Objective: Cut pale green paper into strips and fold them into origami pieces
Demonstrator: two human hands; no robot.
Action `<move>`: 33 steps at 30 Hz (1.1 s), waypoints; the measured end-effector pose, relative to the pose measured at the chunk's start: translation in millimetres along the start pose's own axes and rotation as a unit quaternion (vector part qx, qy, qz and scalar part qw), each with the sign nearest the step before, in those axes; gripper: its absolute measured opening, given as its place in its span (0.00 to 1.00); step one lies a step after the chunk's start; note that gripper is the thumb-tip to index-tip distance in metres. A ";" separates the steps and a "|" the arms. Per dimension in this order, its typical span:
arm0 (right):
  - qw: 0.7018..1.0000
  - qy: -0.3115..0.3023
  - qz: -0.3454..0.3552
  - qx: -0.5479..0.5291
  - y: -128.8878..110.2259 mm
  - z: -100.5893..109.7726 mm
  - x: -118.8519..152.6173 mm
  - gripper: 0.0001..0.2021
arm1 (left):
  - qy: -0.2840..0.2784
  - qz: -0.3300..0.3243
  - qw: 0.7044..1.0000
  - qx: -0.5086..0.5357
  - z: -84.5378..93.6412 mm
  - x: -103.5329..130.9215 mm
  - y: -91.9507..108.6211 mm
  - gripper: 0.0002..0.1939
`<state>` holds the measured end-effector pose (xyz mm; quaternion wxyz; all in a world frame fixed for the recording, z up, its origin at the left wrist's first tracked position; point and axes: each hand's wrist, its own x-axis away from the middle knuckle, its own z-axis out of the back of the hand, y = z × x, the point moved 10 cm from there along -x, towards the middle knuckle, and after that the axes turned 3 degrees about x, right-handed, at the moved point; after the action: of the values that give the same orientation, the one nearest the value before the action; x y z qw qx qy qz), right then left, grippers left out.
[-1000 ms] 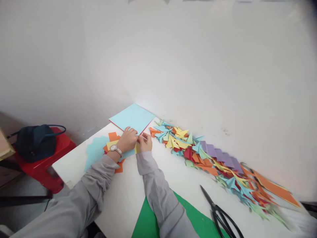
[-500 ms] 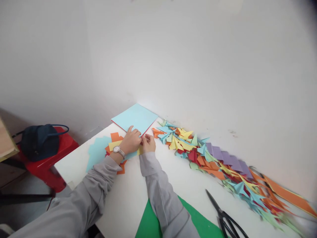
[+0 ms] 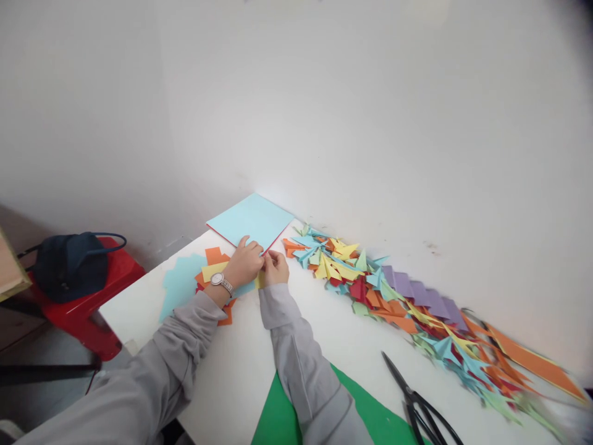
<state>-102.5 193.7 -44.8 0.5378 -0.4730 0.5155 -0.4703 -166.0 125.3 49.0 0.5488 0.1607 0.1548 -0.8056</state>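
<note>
Hardly anything has moved since the earlier frame: the half-curled left hand meets the bunched right hand by the near corner of the blue sheet, whatever they pinch impossible to tell. Scissors and folded papers lie rightward.

No text, label, brand, number or sign could be read anywhere in the scene; the wristwatch dial was too small for reading.

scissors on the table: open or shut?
Shut, it looks: the blades of the scissors lie together as one narrow taper to a single tip, no gap showing. Handles run off the frame's bottom.
</note>
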 end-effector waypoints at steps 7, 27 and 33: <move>0.999 0.019 -0.041 -0.012 -6.2 0.4 4.7 0.13 | -0.005 0.042 0.999 0.016 0.9 -0.9 -7.5 0.09; 0.998 -0.023 -0.038 -0.035 -5.9 -6.8 5.0 0.12 | -0.021 0.073 0.997 0.013 -4.9 0.6 -13.4 0.08; 0.997 -0.061 -0.018 -0.044 -4.4 -12.7 3.5 0.16 | -0.010 0.075 0.997 0.002 -1.0 0.0 -14.4 0.07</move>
<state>-115.1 189.4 -41.1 0.5381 -0.5336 0.4933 -0.4270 -179.4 130.8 49.2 0.6092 0.1651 0.1354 -0.7637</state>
